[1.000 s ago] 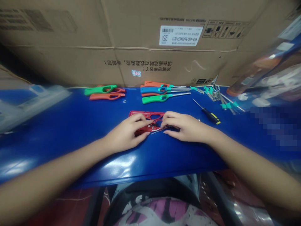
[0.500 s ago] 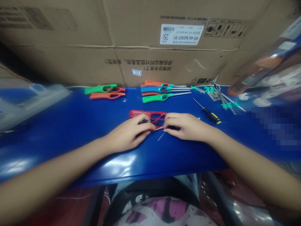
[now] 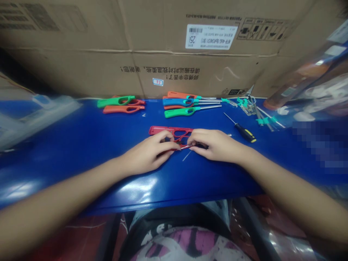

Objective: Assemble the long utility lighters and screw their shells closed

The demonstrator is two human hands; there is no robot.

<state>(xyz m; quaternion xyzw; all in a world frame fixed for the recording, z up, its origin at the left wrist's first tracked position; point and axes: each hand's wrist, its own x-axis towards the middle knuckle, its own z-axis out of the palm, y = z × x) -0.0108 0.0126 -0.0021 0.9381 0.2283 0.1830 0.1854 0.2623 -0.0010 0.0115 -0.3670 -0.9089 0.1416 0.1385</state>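
My left hand (image 3: 148, 152) and my right hand (image 3: 214, 144) meet at the middle of the blue table (image 3: 81, 145), both pinching a red lighter handle part (image 3: 182, 144) with a thin metal rod at the fingertips. Just behind them lies a red open handle shell (image 3: 168, 131), flat on the table. What lies under my palms is hidden.
Finished long lighters (image 3: 187, 103) in orange, blue and green lie at the back, with green and orange handles (image 3: 121, 105) to their left. A black-and-yellow screwdriver (image 3: 243, 130) lies right of my hand. Metal tubes with teal tips (image 3: 252, 108) and cardboard boxes (image 3: 174, 47) stand behind.
My hands have drawn closer together over the red part; the fingers shifted from lying flatter to a tighter pinch. The thin rod now sticks out below my fingertips.
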